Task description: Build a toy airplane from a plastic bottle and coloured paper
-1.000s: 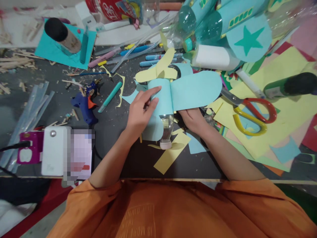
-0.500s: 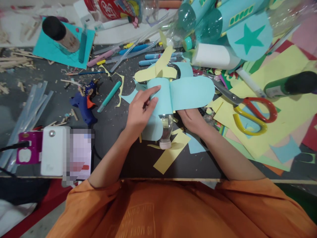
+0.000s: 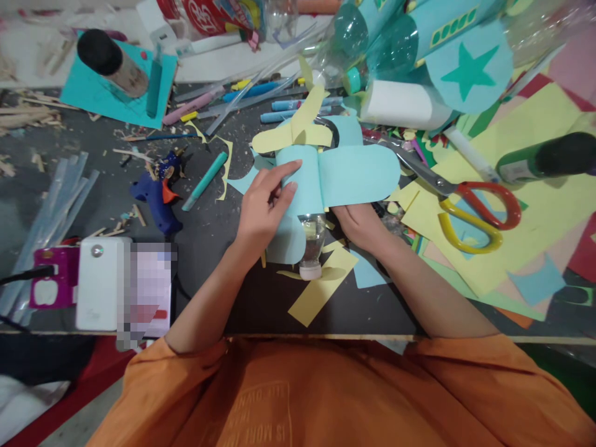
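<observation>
In the middle of the table lies a clear plastic bottle (image 3: 313, 239) wrapped in light blue paper (image 3: 305, 180), its white cap pointing towards me. Rounded blue paper flaps stick out from it like wings, and a yellow paper cross (image 3: 302, 133) sits at its far end. My left hand (image 3: 265, 202) is closed on the wrapped bottle from the left, index finger and thumb resting on the blue paper. Beneath the right paper wing (image 3: 361, 174) is my right hand (image 3: 358, 225), close against the bottle's side; its fingers are hidden by the paper.
Red-and-yellow scissors (image 3: 479, 214) lie right, on yellow paper sheets (image 3: 465, 273). A blue glue gun (image 3: 156, 198) and a teal marker (image 3: 205, 181) are left. A power bank (image 3: 103, 282) and phone (image 3: 156, 288) sit near the front edge. Wrapped bottles (image 3: 395, 43) stand behind.
The outer end of the right paper wing has shifted slightly to the left. Both hands stay in nearly the same place.
</observation>
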Motion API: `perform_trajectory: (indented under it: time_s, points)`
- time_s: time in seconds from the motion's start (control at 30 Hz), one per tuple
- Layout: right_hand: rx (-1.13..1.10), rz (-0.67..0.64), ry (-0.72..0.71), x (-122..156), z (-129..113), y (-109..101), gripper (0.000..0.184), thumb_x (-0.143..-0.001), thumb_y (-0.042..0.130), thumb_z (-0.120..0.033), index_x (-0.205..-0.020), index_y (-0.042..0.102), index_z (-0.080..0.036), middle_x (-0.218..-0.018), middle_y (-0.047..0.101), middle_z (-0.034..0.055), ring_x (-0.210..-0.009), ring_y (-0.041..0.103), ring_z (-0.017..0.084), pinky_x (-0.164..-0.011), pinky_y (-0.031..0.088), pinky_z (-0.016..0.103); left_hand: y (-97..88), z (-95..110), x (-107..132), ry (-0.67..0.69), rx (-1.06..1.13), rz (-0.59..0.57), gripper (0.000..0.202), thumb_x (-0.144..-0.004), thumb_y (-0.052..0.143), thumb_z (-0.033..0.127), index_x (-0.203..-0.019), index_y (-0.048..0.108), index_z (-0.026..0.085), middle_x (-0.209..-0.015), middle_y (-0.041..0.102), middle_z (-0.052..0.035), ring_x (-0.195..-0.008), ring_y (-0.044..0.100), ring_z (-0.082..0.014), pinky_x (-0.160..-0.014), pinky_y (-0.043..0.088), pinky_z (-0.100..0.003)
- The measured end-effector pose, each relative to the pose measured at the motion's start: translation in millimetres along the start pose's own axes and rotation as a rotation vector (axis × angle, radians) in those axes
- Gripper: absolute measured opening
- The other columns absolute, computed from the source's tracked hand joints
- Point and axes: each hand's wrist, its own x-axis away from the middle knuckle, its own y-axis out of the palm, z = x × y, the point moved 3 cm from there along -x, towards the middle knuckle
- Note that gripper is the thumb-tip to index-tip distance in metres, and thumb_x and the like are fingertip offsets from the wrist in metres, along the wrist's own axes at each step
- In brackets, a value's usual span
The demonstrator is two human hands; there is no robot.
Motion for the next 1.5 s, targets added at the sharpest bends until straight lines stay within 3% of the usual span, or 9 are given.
perform_trajectory:
  time_s: [0.13, 0.43, 0.9, 1.5]
  points:
    - [0.015, -0.018, -0.001, -0.5, -1.4, -0.2, 0.046, -0.094, 0.024, -0.043, -0.113, 0.059, -0.02, -0.116, 0.065, 0.0112, -0.128, 0.048, 0.026, -0.108, 0.038, 0.047, 0.4, -0.3, 0.5, -0.003, -0.007, 0.002, 0.036, -0.092, 0.043, 0.048, -0.115, 0.061, 0.027, -0.09, 0.06, -0.002, -0.063, 0.048, -0.0079, -0.061, 0.045, -0.023]
    - [-0.019, -0.012, 0.048, -0.2, -3.7, -0.7, 0.045, -0.093, 0.026, -0.046, -0.112, 0.06, -0.024, -0.118, 0.064, 0.0107, -0.125, 0.05, 0.027, -0.113, 0.029, 0.052, 0.6, -1.0, 0.5, 0.008, -0.008, 0.004, 0.034, -0.092, 0.043, 0.046, -0.116, 0.06, 0.028, -0.092, 0.061, -0.0024, -0.063, 0.048, -0.0082, -0.061, 0.045, -0.024]
    - [-0.091, 0.004, 0.069, 2.3, -1.0, -2.8, 0.045, -0.091, 0.034, -0.051, -0.117, 0.058, -0.024, -0.121, 0.063, 0.0106, -0.129, 0.045, 0.03, -0.112, 0.026, 0.056, -0.8, 0.5, -0.4, -0.007, -0.012, -0.009, 0.036, -0.092, 0.042, 0.048, -0.115, 0.061, 0.027, -0.093, 0.061, -0.0026, -0.064, 0.049, -0.0088, -0.062, 0.045, -0.024]
    - [-0.093, -0.015, 0.087, 2.7, -2.6, -3.6, 0.042, -0.091, 0.036, -0.047, -0.118, 0.058, -0.024, -0.124, 0.061, 0.0095, -0.131, 0.044, 0.028, -0.114, 0.025, 0.053, 0.5, -1.3, 0.7, -0.022, -0.014, -0.009, 0.038, -0.091, 0.041, 0.05, -0.116, 0.06, 0.028, -0.095, 0.061, -0.0027, -0.064, 0.05, -0.009, -0.064, 0.046, -0.026]
